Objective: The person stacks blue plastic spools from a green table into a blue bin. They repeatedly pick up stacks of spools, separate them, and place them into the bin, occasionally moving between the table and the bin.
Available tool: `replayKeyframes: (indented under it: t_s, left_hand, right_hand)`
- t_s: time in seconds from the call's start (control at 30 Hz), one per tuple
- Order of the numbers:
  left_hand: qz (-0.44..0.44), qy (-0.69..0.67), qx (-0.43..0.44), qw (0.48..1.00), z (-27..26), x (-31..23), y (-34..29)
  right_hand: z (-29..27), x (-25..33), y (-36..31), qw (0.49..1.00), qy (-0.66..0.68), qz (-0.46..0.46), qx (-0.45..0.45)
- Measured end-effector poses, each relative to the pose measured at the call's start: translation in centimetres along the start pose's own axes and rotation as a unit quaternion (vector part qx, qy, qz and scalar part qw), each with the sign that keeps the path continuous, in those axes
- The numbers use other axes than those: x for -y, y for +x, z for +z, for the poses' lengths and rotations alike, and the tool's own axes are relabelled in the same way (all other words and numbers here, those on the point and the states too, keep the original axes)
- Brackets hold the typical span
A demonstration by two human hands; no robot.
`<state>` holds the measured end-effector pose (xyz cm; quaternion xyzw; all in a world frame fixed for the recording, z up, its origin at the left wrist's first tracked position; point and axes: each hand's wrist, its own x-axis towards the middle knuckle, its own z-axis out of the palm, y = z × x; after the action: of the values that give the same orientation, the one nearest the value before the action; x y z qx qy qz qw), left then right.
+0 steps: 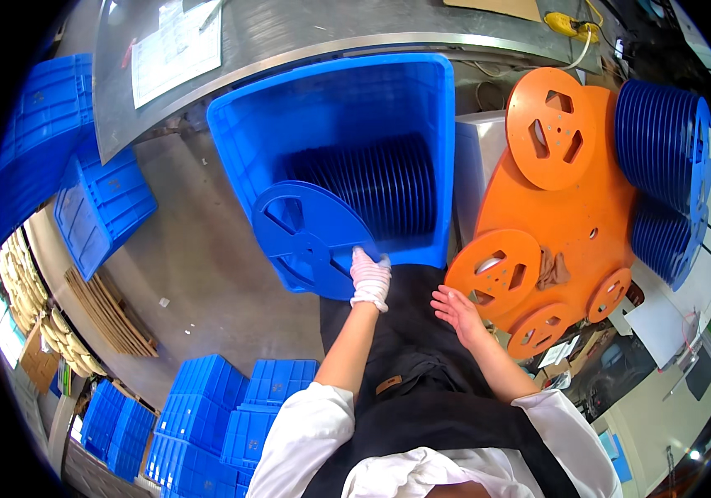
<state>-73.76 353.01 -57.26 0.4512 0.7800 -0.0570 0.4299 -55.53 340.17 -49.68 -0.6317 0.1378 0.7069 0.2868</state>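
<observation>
My left hand (370,275), in a white glove, grips the right edge of a round blue plastic reel (299,228) with spoke-like cutouts. The reel is tilted over the near rim of a large blue bin (235,137). Inside that bin stands a row of dark blue reels (380,187), packed side by side on edge. My right hand (459,315) is bare, its fingers stretched out and holding nothing. It is beside an orange disc (496,270) with cutouts, which is on a larger orange plate (575,207).
More orange discs (550,124) sit around the plate. Blue reels (658,137) are stacked in rows at the right. A metal table (306,25) with a paper sheet (177,54) lies beyond the bin. Blue crates (198,407) are stacked at the lower left, and others (102,203) stand farther left.
</observation>
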Motion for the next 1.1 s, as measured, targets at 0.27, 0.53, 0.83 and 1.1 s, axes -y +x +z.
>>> replayKeyframes:
  t_s: [0.27,0.53,0.83,1.1]
  left_hand:
    - [0.108,-0.114,-0.090,0.983,0.1,2.3,-5.8]
    - [0.047,-0.321,-0.081,0.942,-9.8,1.5,-10.4]
    - [0.055,-0.357,-0.034,0.932,-11.1,7.2,3.4]
    - [-0.014,-0.231,0.134,0.964,-3.2,10.3,8.9]
  right_hand:
    - [0.8,0.0,0.0,1.000,-0.008,-0.006,0.010]
    - [0.9,0.2,-0.6,1.000,-0.022,-0.013,0.008]
    - [2.9,-0.7,-0.8,1.000,-0.001,-0.027,0.014]
    - [-5.5,4.5,-1.6,0.955,-0.209,-0.204,0.060]
